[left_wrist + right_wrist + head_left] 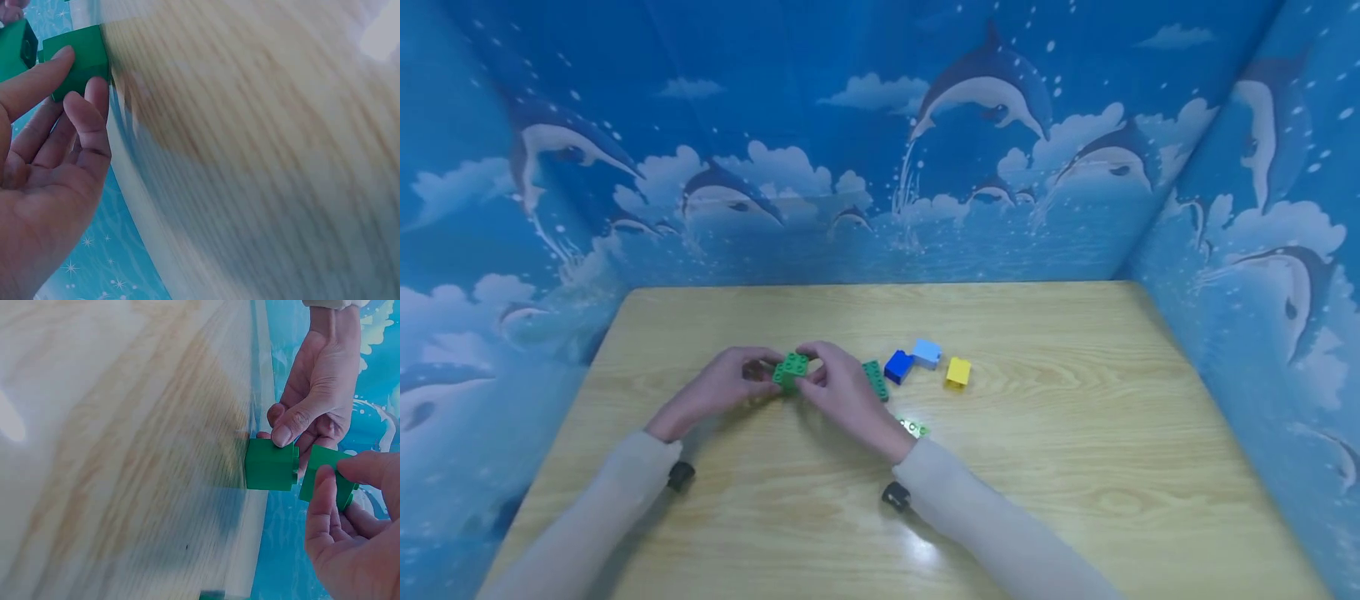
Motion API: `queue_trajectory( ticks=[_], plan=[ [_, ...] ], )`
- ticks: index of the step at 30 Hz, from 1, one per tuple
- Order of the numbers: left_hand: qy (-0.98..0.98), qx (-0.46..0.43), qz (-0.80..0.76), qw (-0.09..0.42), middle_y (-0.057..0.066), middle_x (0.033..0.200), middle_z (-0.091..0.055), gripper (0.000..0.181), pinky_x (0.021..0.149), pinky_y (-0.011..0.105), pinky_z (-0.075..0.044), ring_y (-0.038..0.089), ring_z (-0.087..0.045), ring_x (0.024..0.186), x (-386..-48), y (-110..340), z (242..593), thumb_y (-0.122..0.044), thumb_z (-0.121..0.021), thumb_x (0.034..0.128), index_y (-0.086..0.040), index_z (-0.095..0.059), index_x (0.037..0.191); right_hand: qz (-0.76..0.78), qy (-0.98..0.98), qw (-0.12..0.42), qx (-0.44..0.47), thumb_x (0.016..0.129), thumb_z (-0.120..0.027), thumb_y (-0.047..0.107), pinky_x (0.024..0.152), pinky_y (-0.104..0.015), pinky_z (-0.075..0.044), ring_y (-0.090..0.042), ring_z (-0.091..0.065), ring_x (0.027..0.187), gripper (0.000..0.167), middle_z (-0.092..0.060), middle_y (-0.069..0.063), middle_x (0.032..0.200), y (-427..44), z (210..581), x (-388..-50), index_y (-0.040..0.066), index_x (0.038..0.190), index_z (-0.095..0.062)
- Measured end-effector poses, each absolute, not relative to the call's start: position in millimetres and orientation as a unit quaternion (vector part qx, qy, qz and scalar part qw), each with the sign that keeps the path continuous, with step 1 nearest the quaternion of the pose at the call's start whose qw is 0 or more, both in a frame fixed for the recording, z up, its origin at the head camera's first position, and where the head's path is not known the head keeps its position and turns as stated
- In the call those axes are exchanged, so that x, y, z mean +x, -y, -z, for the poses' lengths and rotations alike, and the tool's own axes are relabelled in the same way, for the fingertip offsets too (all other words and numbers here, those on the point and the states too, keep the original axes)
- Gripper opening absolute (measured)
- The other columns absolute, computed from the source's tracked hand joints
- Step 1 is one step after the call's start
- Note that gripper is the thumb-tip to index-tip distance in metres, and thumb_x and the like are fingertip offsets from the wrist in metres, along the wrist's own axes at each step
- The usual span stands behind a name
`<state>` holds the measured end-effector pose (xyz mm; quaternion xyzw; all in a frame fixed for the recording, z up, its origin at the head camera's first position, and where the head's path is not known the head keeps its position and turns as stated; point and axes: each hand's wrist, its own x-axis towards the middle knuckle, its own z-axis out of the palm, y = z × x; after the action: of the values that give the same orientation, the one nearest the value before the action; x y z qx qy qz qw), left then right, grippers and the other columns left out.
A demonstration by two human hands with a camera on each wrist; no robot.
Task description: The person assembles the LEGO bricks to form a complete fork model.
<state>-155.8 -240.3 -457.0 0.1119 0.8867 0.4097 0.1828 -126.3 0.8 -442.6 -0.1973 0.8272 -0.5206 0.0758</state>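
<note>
While the left hand (726, 382) pinches the lower green block (269, 465), studs up, the right hand (842, 387) pinches the upper green block (327, 456) just above those studs. Relation that counts, as judged: upper green block tilted against the lower green block, its base not squarely over the studs; whether edges touch, cannot tell. Long axis: none marked on either. Nearer hand: each block's own holder. Location: left part of the table (1037, 467), between the two hands; lower green block's contact with the table, unclear. Pose: both hands angled inward from the near side, fingertips facing. Right of the right hand: dark green brick (877, 380), blue brick (898, 367), light blue brick (927, 354), yellow brick (958, 372).
</note>
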Motion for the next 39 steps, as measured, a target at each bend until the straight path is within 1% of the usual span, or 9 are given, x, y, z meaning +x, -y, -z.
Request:
queue_trajectory(
  ticks=[3,7,11,13,16,21,26,31,39],
  plan=[
    [-0.885,0.111,-0.412,0.185,0.012,0.129,-0.073,0.044,0.085,0.043,-0.062,0.026,-0.071,0.108,-156.4,241.2,456.5,-0.013,-0.082,0.0991,-0.004,-0.070,0.141,0.525,-0.826,0.074,-0.192,0.099,-0.079,0.002,0.080,-0.019,-0.059,-0.007,-0.069,0.093,0.047,-0.068,-0.010,0.138,4.8,444.2,-131.1,0.004,0.144,-0.063],
    [-0.880,0.119,-0.419,0.188,0.010,0.125,-0.074,0.042,0.079,0.040,-0.063,0.024,-0.072,0.104,-157.6,242.2,458.1,-0.014,-0.083,0.0994,-0.006,-0.072,0.139,0.533,-0.821,0.084,-0.186,0.098,-0.079,0.000,0.079,-0.019,-0.060,-0.008,-0.070,0.092,0.047,-0.067,-0.011,0.140,10.1,446.2,-135.4,0.005,0.142,-0.064],
    [-0.877,0.120,-0.424,0.190,0.008,0.121,-0.075,0.035,0.078,0.040,-0.062,0.023,-0.072,0.103,-157.9,242.5,458.3,-0.012,-0.082,0.0999,-0.008,-0.074,0.134,0.540,-0.814,0.093,-0.191,0.098,-0.079,0.000,0.077,-0.020,-0.060,-0.008,-0.070,0.092,0.047,-0.067,-0.010,0.142,13.2,446.2,-137.1,0.004,0.143,-0.065],
    [-0.877,0.117,-0.425,0.193,0.008,0.121,-0.075,0.034,0.079,0.041,-0.062,0.023,-0.072,0.103,-157.4,242.5,457.7,-0.011,-0.081,0.1000,-0.008,-0.074,0.134,0.545,-0.810,0.097,-0.196,0.098,-0.079,0.001,0.077,-0.021,-0.061,-0.006,-0.070,0.091,0.047,-0.067,-0.009,0.142,14.1,445.7,-137.6,0.003,0.143,-0.065],
    [-0.879,0.102,-0.421,0.197,0.006,0.123,-0.075,0.035,0.083,0.041,-0.063,0.023,-0.072,0.106,-156.9,241.8,456.6,-0.011,-0.081,0.1000,-0.010,-0.074,0.135,0.549,-0.806,0.101,-0.198,0.101,-0.078,0.006,0.075,-0.022,-0.061,-0.005,-0.070,0.090,0.044,-0.068,-0.008,0.142,14.5,444.0,-137.3,0.004,0.143,-0.066],
    [-0.883,0.092,-0.415,0.199,0.004,0.127,-0.075,0.038,0.090,0.043,-0.062,0.023,-0.071,0.109,-156.3,241.2,454.6,-0.016,-0.082,0.1003,-0.014,-0.074,0.137,0.559,-0.801,0.105,-0.187,0.106,-0.075,0.016,0.074,-0.023,-0.062,-0.007,-0.072,0.090,0.040,-0.069,-0.006,0.141,14.2,441.3,-136.7,0.005,0.143,-0.068],
    [-0.879,0.096,-0.424,0.194,0.006,0.134,-0.073,0.040,0.095,0.047,-0.062,0.025,-0.072,0.115,-155.6,243.4,454.9,-0.022,-0.083,0.1006,-0.013,-0.072,0.139,0.546,-0.812,0.092,-0.182,0.105,-0.076,0.018,0.076,-0.021,-0.061,-0.005,-0.070,0.092,0.036,-0.068,-0.007,0.134,15.9,440.8,-137.8,0.007,0.139,-0.072],
    [-0.865,0.091,-0.452,0.197,0.008,0.138,-0.070,0.044,0.096,0.047,-0.062,0.027,-0.072,0.117,-153.1,247.5,453.0,-0.027,-0.083,0.1006,-0.013,-0.071,0.141,0.531,-0.824,0.085,-0.179,0.104,-0.078,0.020,0.074,-0.021,-0.061,-0.005,-0.069,0.092,0.033,-0.068,-0.006,0.130,16.9,440.8,-139.0,0.010,0.136,-0.074],
    [-0.859,0.100,-0.465,0.189,0.009,0.134,-0.072,0.039,0.095,0.045,-0.062,0.026,-0.073,0.115,-153.8,248.7,453.7,-0.018,-0.082,0.1007,-0.011,-0.071,0.137,0.517,-0.831,0.088,-0.182,0.104,-0.079,0.021,0.073,-0.020,-0.060,-0.006,-0.068,0.092,0.035,-0.068,-0.006,0.129,16.8,439.0,-140.4,0.009,0.136,-0.074]
  ],
)
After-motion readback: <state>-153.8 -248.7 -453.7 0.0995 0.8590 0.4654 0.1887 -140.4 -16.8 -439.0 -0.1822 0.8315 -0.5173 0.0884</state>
